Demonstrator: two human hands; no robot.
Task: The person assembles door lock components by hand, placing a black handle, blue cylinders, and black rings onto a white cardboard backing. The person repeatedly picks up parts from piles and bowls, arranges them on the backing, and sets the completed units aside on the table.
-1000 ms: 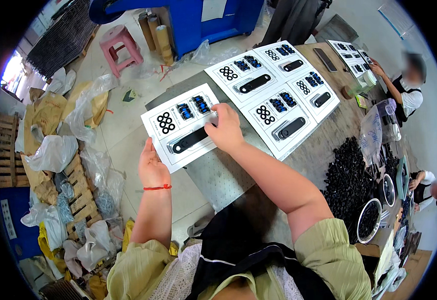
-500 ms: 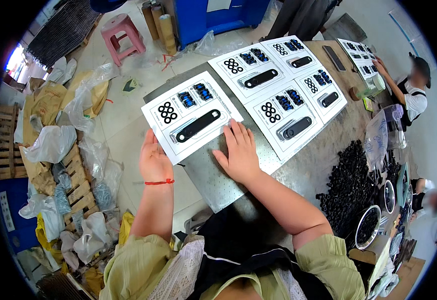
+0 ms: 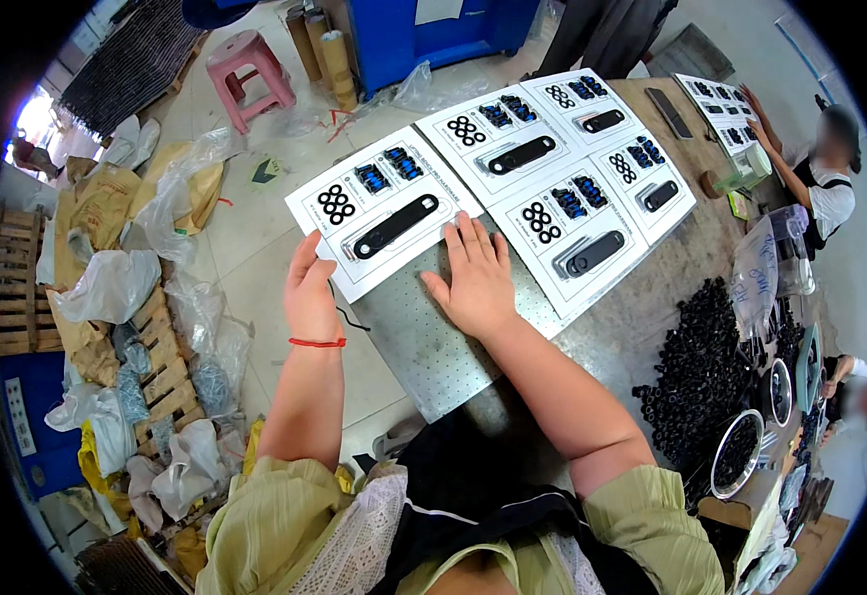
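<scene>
A white hardware card [image 3: 356, 280] lies at the table's near left, part of it past the edge. Sealed on it are black rings [image 3: 336, 204], blue-and-black bolts [image 3: 372, 178] and a long black bar [image 3: 394, 228]. My left hand [image 3: 311, 296] is at its left corner, fingers drawn together against the edge; how far they reach beneath is hidden. My right hand [image 3: 478, 288] lies flat with fingers outstretched, their tips touching the card's lower right edge. Several similar cards [image 3: 564, 290] lie side by side just right of it.
The metal table [image 3: 423, 332] carries a heap of small black parts [image 3: 696, 362], metal bowls [image 3: 738, 451], a dark flat slab [image 3: 669, 114] and a clear jar [image 3: 746, 171]. A person [image 3: 830, 178] handles another card at far right. Left on the floor stand a pink stool [image 3: 248, 74] and plastic bags [image 3: 106, 286].
The card has shifted up and now meets the neighbouring cards along its right side. My left hand has turned from palm-up beneath its corner to fingers drawn in at its edge.
</scene>
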